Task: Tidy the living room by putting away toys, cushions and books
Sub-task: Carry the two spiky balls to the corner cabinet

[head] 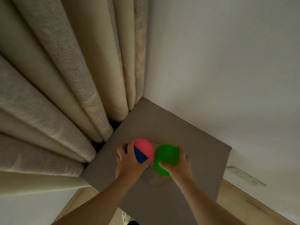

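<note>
Toy step under way: the left hand (129,161) clamps the pink-and-blue ball (143,149), the right hand (177,166) clamps the green spiky ball (166,157), side by side over the grey counter (194,143) by the curtain (65,78). Next, likely, a gentle set-down so neither rolls.

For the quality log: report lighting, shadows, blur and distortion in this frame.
Head view: dim, even light, no glare; left hand, right hand, pink-blue ball and green ball slightly soft; a faint shadow beneath them on the grey top; wide-angle lens fans the curtain folds outward.
</note>
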